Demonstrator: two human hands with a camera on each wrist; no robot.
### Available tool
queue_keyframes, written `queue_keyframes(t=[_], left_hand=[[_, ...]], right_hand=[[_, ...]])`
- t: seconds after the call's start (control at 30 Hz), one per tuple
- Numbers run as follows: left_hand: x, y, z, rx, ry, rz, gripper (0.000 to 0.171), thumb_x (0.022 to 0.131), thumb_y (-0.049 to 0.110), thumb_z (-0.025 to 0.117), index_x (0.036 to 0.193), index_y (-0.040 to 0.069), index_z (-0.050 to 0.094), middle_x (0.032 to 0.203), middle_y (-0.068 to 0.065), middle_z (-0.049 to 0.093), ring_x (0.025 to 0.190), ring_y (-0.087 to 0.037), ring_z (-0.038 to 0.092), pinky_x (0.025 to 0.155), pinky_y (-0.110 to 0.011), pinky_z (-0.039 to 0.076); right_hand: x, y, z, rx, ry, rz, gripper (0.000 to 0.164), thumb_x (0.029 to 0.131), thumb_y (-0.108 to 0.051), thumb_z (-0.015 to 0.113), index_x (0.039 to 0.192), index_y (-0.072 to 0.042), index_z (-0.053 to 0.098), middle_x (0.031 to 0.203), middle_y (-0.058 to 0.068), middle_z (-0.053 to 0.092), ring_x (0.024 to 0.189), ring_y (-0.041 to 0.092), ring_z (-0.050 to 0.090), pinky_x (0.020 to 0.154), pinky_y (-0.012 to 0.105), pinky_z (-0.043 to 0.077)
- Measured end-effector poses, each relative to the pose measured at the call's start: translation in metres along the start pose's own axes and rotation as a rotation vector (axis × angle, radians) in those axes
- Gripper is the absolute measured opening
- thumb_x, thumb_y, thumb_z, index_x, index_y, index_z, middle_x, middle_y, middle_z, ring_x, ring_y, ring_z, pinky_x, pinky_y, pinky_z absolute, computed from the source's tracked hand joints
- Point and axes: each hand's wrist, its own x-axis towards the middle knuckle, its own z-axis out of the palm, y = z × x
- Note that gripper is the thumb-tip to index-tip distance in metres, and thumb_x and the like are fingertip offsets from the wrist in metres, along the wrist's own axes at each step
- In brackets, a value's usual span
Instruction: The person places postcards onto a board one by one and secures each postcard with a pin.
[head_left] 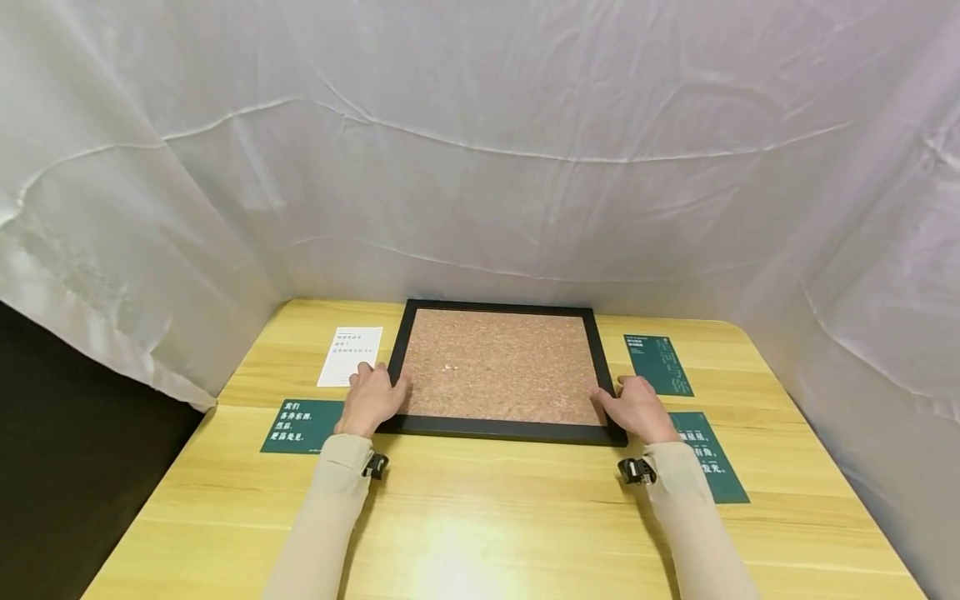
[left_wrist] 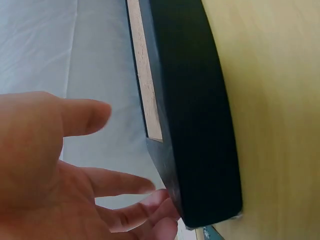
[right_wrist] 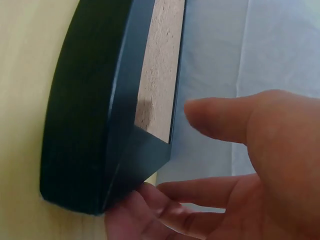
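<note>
A framed cork board [head_left: 510,367] lies flat, cork side up, on the wooden desk [head_left: 480,508], its black frame [head_left: 502,429] running round the cork on all four sides. The left hand [head_left: 371,400] is at the board's left side, close to its near corner; the right hand [head_left: 637,408] is at its right side, also close to the near corner. Each grip is loosely spread: in the wrist views some fingers touch the frame's outer side, while both thumbs are held apart from the fingers, and neither has closed round the board.

A few small white flecks [head_left: 448,367] are on the cork, left of the board's middle. To the left of the board lie a white card [head_left: 350,357] with printed text and, nearer the person, a green card [head_left: 296,427], partly hidden by the left hand. To the right of the board lie a second green card [head_left: 658,365] and, nearer the person, a third green card [head_left: 716,462], partly hidden by the right arm. Pale cloth [head_left: 510,208] hangs behind the board.
</note>
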Motion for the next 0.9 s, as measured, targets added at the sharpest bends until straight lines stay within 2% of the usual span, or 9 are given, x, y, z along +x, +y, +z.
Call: queue_keyframes(t=[0.07, 0.13, 0.2, 0.27, 0.37, 0.5, 0.73, 0.9], left_hand=[[-0.0001, 0.0, 0.0005, 0.009, -0.019, 0.003, 0.054, 0.108, 0.038, 0.049, 0.115, -0.013, 0.064, 0.117, -0.032, 0.051, 0.095, -0.041, 0.048, 0.082, -0.051, 0.045], [-0.0001, 0.0001, 0.0009, 0.011, -0.027, 0.008, 0.048, 0.107, 0.034, 0.05, 0.104, -0.01, 0.067, 0.113, -0.031, 0.052, 0.092, -0.04, 0.05, 0.079, -0.05, 0.046], [-0.0001, -0.0001, 0.0013, 0.018, -0.03, 0.016, 0.041, 0.106, 0.028, 0.051, 0.096, -0.008, 0.069, 0.111, -0.03, 0.053, 0.087, -0.038, 0.051, 0.074, -0.048, 0.047], [-0.0007, -0.0006, 0.0014, 0.019, -0.032, 0.018, 0.035, 0.105, 0.021, 0.051, 0.091, -0.007, 0.069, 0.11, -0.03, 0.054, 0.083, -0.037, 0.051, 0.07, -0.046, 0.047], [-0.0018, -0.0031, 0.0015, 0.016, -0.038, 0.01, 0.03, 0.102, 0.013, 0.05, 0.097, -0.009, 0.07, 0.112, -0.031, 0.053, 0.08, -0.036, 0.051, 0.067, -0.044, 0.046], [-0.0028, -0.0053, 0.0019, 0.014, -0.045, 0.001, 0.031, 0.102, 0.011, 0.049, 0.109, -0.012, 0.069, 0.116, -0.031, 0.053, 0.081, -0.035, 0.053, 0.069, -0.044, 0.047], [0.0003, -0.0047, 0.0044, 0.024, -0.045, 0.017, 0.031, 0.103, 0.012, 0.05, 0.108, -0.011, 0.069, 0.117, -0.031, 0.053, 0.083, -0.035, 0.054, 0.07, -0.045, 0.049], [0.0, -0.0061, 0.0051, 0.03, -0.045, 0.015, 0.032, 0.104, 0.013, 0.05, 0.109, -0.012, 0.07, 0.118, -0.031, 0.052, 0.083, -0.035, 0.054, 0.07, -0.044, 0.05]], right_hand=[[-0.0006, 0.0011, -0.001, 0.013, -0.006, 0.005, 0.043, 0.101, -0.038, 0.061, 0.102, 0.005, 0.064, 0.078, 0.013, 0.055, 0.066, 0.024, 0.054, 0.058, 0.034, 0.042], [-0.0009, 0.0018, -0.0017, 0.02, -0.015, 0.0, 0.037, 0.101, -0.035, 0.061, 0.093, 0.002, 0.063, 0.07, 0.008, 0.052, 0.058, 0.02, 0.051, 0.053, 0.031, 0.039], [-0.0007, 0.0016, -0.0019, 0.02, -0.023, -0.008, 0.033, 0.1, -0.031, 0.062, 0.09, 0.0, 0.063, 0.068, 0.007, 0.053, 0.056, 0.019, 0.05, 0.052, 0.03, 0.04], [-0.0002, 0.0008, -0.0014, 0.022, -0.033, -0.022, 0.029, 0.099, -0.026, 0.062, 0.092, 0.001, 0.064, 0.07, 0.009, 0.055, 0.057, 0.019, 0.051, 0.052, 0.03, 0.041], [0.0014, 0.0003, 0.0006, 0.024, -0.055, -0.016, 0.023, 0.097, -0.019, 0.062, 0.098, 0.004, 0.065, 0.076, 0.012, 0.059, 0.06, 0.02, 0.054, 0.053, 0.03, 0.043], [0.0015, 0.0015, 0.0026, 0.035, -0.079, 0.021, 0.019, 0.095, -0.014, 0.062, 0.099, 0.004, 0.066, 0.079, 0.014, 0.06, 0.062, 0.021, 0.056, 0.053, 0.03, 0.044], [-0.0004, 0.0036, 0.002, 0.035, -0.065, -0.005, 0.017, 0.097, -0.015, 0.062, 0.093, 0.001, 0.066, 0.077, 0.012, 0.06, 0.06, 0.021, 0.055, 0.053, 0.03, 0.043], [-0.0014, 0.0022, 0.0017, 0.031, -0.069, -0.013, 0.018, 0.099, -0.016, 0.061, 0.096, 0.002, 0.066, 0.078, 0.012, 0.061, 0.061, 0.02, 0.056, 0.054, 0.03, 0.044]])
